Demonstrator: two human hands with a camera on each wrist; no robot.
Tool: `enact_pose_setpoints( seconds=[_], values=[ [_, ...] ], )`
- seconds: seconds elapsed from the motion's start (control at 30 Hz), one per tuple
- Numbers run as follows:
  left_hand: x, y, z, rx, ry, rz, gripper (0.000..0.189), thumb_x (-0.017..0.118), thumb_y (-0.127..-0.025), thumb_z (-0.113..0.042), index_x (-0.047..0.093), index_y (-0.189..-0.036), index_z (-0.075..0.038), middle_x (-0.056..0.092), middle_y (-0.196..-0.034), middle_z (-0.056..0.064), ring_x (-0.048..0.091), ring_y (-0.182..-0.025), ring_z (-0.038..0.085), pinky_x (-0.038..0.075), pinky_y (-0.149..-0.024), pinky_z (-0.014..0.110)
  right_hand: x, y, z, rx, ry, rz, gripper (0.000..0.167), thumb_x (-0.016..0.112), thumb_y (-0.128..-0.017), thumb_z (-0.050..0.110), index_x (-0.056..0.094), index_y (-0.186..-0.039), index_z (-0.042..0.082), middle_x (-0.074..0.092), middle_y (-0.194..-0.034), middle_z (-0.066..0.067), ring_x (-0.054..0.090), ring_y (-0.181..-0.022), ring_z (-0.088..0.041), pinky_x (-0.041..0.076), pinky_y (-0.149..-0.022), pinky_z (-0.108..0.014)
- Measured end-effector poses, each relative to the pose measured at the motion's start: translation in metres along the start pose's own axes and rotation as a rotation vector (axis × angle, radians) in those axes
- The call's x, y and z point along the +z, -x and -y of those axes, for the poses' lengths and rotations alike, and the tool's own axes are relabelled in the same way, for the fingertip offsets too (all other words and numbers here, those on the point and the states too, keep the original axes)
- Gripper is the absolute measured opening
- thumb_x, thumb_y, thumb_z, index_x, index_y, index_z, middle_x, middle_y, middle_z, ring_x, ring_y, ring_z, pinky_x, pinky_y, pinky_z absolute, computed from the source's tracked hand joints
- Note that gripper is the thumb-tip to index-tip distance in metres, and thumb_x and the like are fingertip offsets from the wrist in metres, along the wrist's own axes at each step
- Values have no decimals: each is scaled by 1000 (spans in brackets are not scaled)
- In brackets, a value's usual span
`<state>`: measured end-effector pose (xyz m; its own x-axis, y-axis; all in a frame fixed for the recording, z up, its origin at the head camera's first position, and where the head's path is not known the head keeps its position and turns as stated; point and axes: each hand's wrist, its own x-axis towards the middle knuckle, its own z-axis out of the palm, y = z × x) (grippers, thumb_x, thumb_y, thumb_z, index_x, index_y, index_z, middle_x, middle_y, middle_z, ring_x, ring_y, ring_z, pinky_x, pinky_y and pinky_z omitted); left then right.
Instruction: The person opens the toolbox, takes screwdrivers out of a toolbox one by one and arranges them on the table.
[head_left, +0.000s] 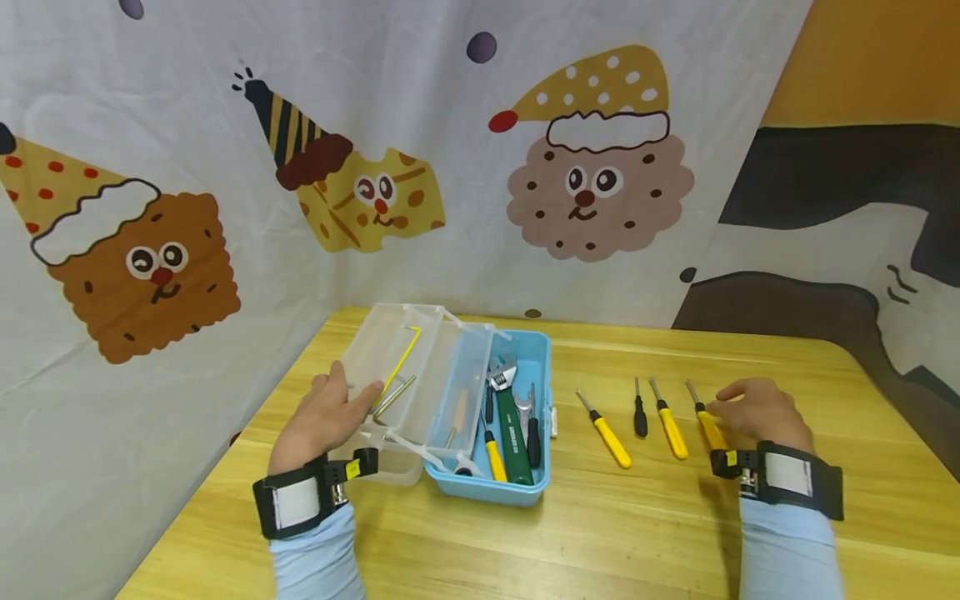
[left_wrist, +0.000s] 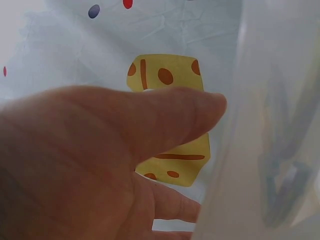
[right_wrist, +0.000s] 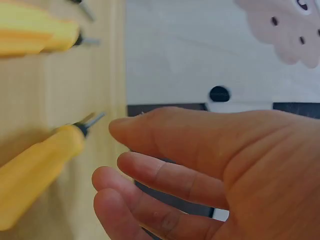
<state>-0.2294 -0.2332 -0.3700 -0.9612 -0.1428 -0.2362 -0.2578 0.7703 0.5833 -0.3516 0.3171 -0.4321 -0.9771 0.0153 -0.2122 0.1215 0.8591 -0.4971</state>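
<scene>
My left hand point(head_left: 322, 417) is beside the translucent lid point(head_left: 408, 321) of a blue toolbox point(head_left: 487, 492), thumb point(left_wrist: 175, 112) straight and fingers loose. A yellow hex key point(head_left: 405, 360) and metal hex keys point(head_left: 394, 397) show at the lid, close to that thumb. On the right, my right hand point(head_left: 761, 412) hovers by a yellow-handled screwdriver point(head_left: 710, 429) on the table. Its fingers are loosely bent, with a gap to the screwdriver handle point(right_wrist: 42, 167) in the right wrist view. Inside the box lie a green-handled adjustable wrench point(head_left: 514, 442), a yellow screwdriver point(head_left: 494, 457) and a black-handled screwdriver point(head_left: 533, 442).
Left of the right hand lie another yellow screwdriver point(head_left: 672, 429), a small black screwdriver point(head_left: 640, 417) and a slanted yellow screwdriver point(head_left: 611, 437). The wooden table point(head_left: 637, 533) meets a printed cloth point(head_left: 465, 275) at its back and left.
</scene>
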Motion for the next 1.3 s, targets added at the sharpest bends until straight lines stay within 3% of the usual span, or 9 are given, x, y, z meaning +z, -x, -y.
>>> enact_pose_setpoints(
  seconds=[0.17, 0.37, 0.57, 0.73, 0.8, 0.93, 1.03, 1.2, 1.3],
  values=[
    [-1, 0, 0, -3, -5, -3, 99, 42, -108, -56, -7, -164, 10, 18, -164, 40, 39, -137, 49, 33, -119, 68, -6, 11, 16, -75, 30, -46, 58, 65, -102, 36, 60, -137, -12, 49, -144, -44, 56, -115, -57, 52, -84, -59],
    [-4, 0, -3, 13, -19, 1, 100, 41, -108, -56, -7, -164, 11, 14, -166, 41, 34, -146, 52, 29, -122, 68, -10, 31, 50, -172, 50, -92, 58, 65, -104, 36, 60, -138, -11, 60, -134, -41, 64, -109, -53, 57, -78, -53],
    [-2, -2, -6, 27, -6, -1, 99, 41, -109, -56, -9, -163, 11, 9, -167, 42, 28, -151, 55, 26, -124, 68, -5, 60, 102, -288, 47, -167, 48, 71, -101, 29, 65, -135, -4, 70, -124, -32, 68, -97, -42, 56, -67, -40],
    [0, -4, -7, 37, 0, -5, 99, 43, -109, -54, -7, -164, 11, 14, -166, 41, 34, -146, 53, 30, -122, 68, 14, 78, 159, -381, 94, -153, 41, 76, -97, 26, 69, -131, 3, 75, -118, -21, 70, -92, -33, 56, -63, -36],
    [-2, -4, -7, 45, -13, -13, 99, 43, -109, -54, -6, -163, 12, 14, -166, 42, 33, -147, 54, 30, -122, 68, 23, 77, 184, -423, 146, -123, 40, 78, -96, 25, 71, -130, 4, 74, -124, -19, 70, -97, -32, 58, -67, -40],
    [-5, -5, -4, 50, -26, -24, 99, 42, -109, -54, -6, -163, 14, 12, -166, 44, 29, -150, 57, 28, -123, 68, 47, 61, 230, -527, 322, -15, 47, 84, -91, 24, 71, -133, 8, 69, -134, -17, 63, -115, -36, 57, -90, -55],
    [-4, -5, -1, 40, -22, -23, 99, 43, -109, -54, -5, -163, 13, 15, -165, 43, 34, -145, 55, 31, -121, 68, 66, 45, 253, -584, 483, 71, 42, 88, -87, 23, 73, -124, 9, 73, -125, -12, 60, -116, -36, 48, -108, -61],
    [3, -3, 5, 21, -2, -17, 98, 44, -108, -54, -4, -164, 12, 18, -163, 42, 40, -137, 51, 35, -118, 68, 97, 29, 265, -529, 721, 142, 45, 97, -75, 29, 71, -105, 9, 78, -104, -10, 67, -108, -35, 46, -114, -57],
    [5, 0, 5, 22, 17, -23, 98, 45, -108, -53, -3, -164, 12, 21, -162, 41, 42, -135, 49, 36, -117, 67, 109, 26, 264, -495, 808, 167, 62, 101, -68, 37, 70, -115, 10, 77, -114, -9, 63, -121, -37, 41, -119, -57]
  ],
)
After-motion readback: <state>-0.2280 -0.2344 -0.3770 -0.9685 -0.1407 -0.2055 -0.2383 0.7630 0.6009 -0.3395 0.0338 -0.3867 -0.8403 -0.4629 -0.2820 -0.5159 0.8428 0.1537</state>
